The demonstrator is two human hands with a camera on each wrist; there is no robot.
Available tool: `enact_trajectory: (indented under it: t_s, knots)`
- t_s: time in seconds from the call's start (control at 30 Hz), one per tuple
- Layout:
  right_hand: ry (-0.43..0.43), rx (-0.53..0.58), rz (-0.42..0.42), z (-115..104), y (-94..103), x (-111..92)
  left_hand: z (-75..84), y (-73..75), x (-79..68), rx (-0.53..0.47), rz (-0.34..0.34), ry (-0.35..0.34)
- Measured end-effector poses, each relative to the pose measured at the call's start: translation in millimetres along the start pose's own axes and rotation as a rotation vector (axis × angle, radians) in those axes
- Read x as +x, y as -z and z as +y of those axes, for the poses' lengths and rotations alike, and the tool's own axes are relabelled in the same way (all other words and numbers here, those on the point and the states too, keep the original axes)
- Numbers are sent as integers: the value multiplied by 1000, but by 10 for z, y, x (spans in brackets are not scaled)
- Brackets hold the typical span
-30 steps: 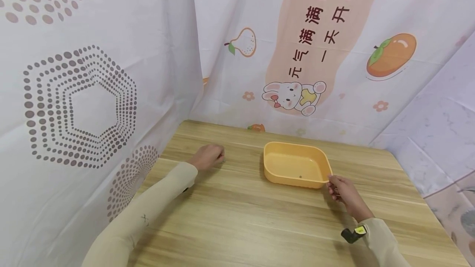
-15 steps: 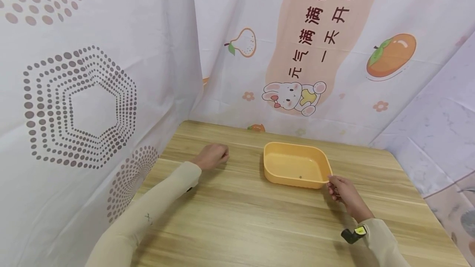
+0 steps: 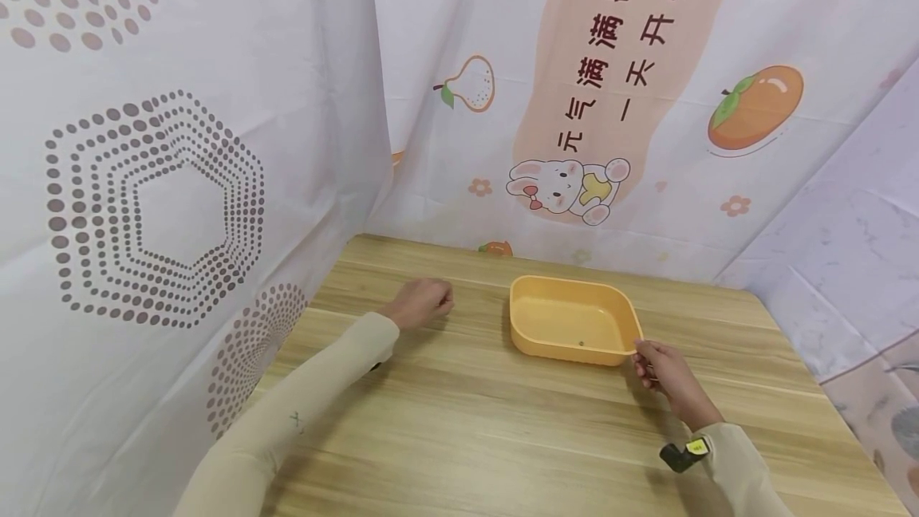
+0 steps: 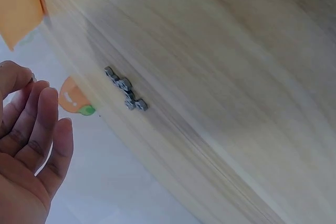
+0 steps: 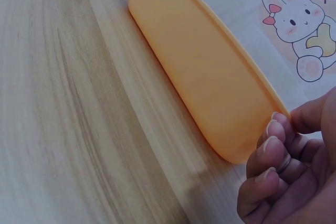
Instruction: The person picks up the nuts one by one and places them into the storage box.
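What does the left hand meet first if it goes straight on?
Likely the yellow tray, left end: the left hand points roughly there. Depth is unclear, so it might pass over or behind.

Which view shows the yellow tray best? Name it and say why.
The head view: it takes in the yellow tray nearly whole, inside included. The right wrist view shows mainly an outer side, with the right hand holding it; the left wrist view catches only a part in its upper-left corner.
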State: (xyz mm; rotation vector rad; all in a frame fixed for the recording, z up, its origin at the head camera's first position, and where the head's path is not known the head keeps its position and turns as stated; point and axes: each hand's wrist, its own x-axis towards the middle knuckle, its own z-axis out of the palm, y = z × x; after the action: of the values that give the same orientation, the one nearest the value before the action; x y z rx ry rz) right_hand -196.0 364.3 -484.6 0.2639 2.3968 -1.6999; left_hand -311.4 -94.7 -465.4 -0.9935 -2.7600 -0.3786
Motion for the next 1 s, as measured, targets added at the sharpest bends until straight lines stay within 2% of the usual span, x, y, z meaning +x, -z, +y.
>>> enact_trajectory:
  t_s: [0.43,0.8,1.0]
  knots:
    - [4,-2,-2,1,2,4,84,-60,82,2,6,-53]
    - [-9,-1,11,-4,1,14,158,-62,156,1,-29,-51]
    - [-16,8,16,8,-1,21,201,-81,186,-22,-5,-70]
